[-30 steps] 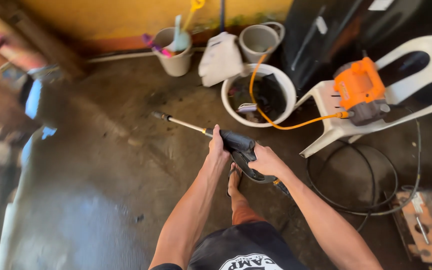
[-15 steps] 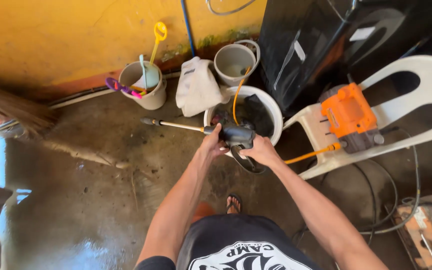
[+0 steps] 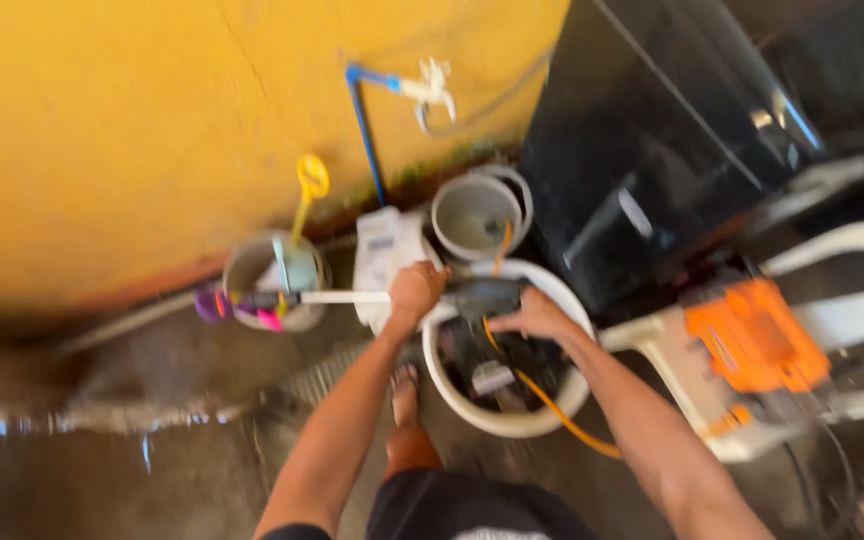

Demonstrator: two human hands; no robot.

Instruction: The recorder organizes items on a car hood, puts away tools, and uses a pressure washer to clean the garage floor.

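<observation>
Head view, blurred: both hands grip the spray gun (image 3: pixel 482 297). The left hand (image 3: pixel 415 290) is closed round the front of its body where the pale lance (image 3: pixel 337 297) starts. The right hand (image 3: pixel 535 315) wraps the rear grip, though I cannot tell whether a finger is on the trigger. A second ago the gun hung over bare wet floor at 6 o'clock. Now it sits level over the white basin (image 3: pixel 504 420), its lance pointing to 9 o'clock across the small bucket (image 3: pixel 252 270). An orange hose (image 3: pixel 552 405) trails to 4 o'clock, toward the orange washer (image 3: pixel 752 340) on the chair (image 3: pixel 852 315). I judge spraying has paused.
</observation>
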